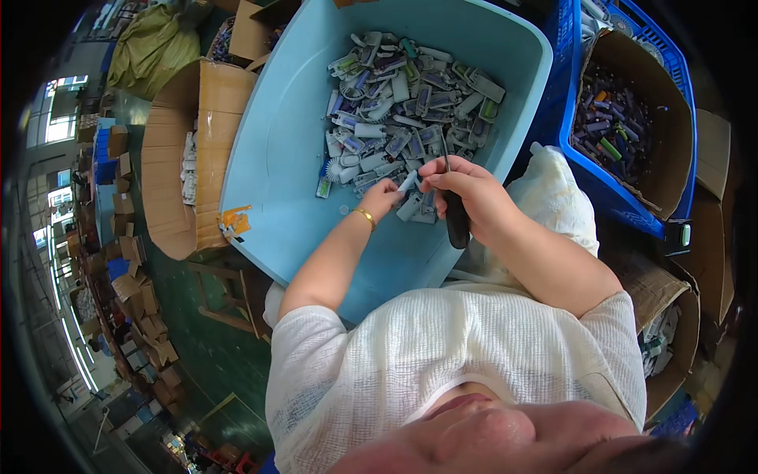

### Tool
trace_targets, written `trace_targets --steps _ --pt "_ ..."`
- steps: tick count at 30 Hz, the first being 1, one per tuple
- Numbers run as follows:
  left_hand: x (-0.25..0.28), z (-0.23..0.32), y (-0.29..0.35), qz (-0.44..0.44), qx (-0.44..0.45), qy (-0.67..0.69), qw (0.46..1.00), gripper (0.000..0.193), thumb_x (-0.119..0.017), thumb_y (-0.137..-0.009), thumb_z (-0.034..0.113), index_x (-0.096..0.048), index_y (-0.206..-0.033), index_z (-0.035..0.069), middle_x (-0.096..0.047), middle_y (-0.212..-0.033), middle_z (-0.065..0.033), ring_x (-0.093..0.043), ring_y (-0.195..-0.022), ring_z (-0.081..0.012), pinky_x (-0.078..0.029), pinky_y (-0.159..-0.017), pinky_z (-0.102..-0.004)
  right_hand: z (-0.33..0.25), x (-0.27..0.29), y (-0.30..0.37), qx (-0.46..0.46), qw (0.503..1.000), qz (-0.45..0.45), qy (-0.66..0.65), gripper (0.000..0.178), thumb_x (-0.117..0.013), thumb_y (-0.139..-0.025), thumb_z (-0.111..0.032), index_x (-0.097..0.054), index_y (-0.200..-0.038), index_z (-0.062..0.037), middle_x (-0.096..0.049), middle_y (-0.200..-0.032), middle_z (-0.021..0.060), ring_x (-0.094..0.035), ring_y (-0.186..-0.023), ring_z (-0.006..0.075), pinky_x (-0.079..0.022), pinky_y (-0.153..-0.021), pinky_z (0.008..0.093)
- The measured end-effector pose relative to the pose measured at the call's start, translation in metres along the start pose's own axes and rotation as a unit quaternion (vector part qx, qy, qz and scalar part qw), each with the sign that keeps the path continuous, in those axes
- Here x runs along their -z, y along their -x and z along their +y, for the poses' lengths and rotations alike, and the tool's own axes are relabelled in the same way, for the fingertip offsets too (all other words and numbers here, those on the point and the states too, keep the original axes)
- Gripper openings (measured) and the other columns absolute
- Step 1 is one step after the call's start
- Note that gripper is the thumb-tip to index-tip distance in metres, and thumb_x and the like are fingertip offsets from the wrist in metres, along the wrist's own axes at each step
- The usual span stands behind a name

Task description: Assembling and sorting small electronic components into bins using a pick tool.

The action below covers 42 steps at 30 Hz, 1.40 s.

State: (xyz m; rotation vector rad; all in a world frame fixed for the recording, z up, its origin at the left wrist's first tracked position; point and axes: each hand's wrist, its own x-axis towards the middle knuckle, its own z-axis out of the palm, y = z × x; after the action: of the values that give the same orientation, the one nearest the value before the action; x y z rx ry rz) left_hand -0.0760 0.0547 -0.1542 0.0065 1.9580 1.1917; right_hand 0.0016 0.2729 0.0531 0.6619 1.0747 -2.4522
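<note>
Over the near part of a light-blue plastic bin [272, 154], both my hands are close together. My left hand [380, 199] pinches a small white plastic piece [408, 182] between its fingertips. In my right hand [476, 196] is a screwdriver [457, 224], its black handle against the palm and its thin shaft pointing away from me. The right thumb and forefinger are next to the white piece; whether they also grip it I cannot tell. Beyond my hands lies a heap of white and grey plastic casings [407, 107], some with purple or green parts.
A blue crate [564, 118] at right holds a carton of dark small cylinders [612, 122]. A white plastic bag [557, 193] sits between crate and bin. An opened cardboard box [174, 158] stands left of the bin, and another box [675, 340] is at lower right.
</note>
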Motion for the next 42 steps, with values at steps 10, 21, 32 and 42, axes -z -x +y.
trace_targets --steps 10,21,32,42 --pt "-0.032 0.099 0.15 0.318 -0.426 -0.166 0.83 0.044 -0.072 -0.064 0.006 -0.047 -0.1 0.004 -0.052 -0.106 -0.016 -0.052 -0.095 -0.0313 -0.044 -0.078 -0.0359 0.041 -0.004 -0.009 0.198 0.908 0.021 0.369 0.053 -0.063 -0.078 -0.03 -0.045 -0.115 0.0029 -0.059 -0.088 0.0115 -0.057 -0.078 0.0179 -0.046 -0.067 0.0295" --pt "-0.043 0.101 0.196 0.04 -0.196 0.319 0.926 0.036 -0.046 -0.081 0.0 -0.037 -0.116 0.005 -0.054 -0.1 -0.0105 -0.06 -0.079 -0.0203 -0.053 -0.066 -0.0325 0.058 -0.021 0.0 0.192 0.907 -0.142 0.346 0.035 -0.058 -0.083 -0.013 -0.051 -0.115 -0.002 -0.059 -0.087 0.0077 -0.056 -0.073 0.0117 -0.049 -0.062 0.0276" --pt "-0.038 0.09 0.19 0.208 -0.221 0.196 0.933 0.038 -0.039 -0.083 -0.001 -0.029 -0.12 0.003 -0.054 -0.096 -0.0104 -0.06 -0.07 -0.0163 -0.052 -0.052 -0.0273 0.067 -0.016 0.011 0.318 0.7 -0.114 0.629 0.018 -0.042 -0.083 -0.017 -0.052 -0.087 -0.0027 -0.057 -0.081 0.0152 -0.055 -0.078 0.0336 -0.044 -0.067 0.0418" --pt "-0.045 0.09 0.187 0.217 -0.225 0.153 0.938 0.039 -0.037 -0.083 -0.003 -0.028 -0.121 0.003 -0.054 -0.096 -0.012 -0.06 -0.067 -0.0167 -0.053 -0.051 -0.0286 0.064 -0.012 0.004 0.289 0.718 -0.127 0.62 0.019 -0.043 -0.084 -0.018 -0.052 -0.084 -0.0006 -0.057 -0.074 0.0158 -0.056 -0.073 0.0333 -0.043 -0.065 0.0413"
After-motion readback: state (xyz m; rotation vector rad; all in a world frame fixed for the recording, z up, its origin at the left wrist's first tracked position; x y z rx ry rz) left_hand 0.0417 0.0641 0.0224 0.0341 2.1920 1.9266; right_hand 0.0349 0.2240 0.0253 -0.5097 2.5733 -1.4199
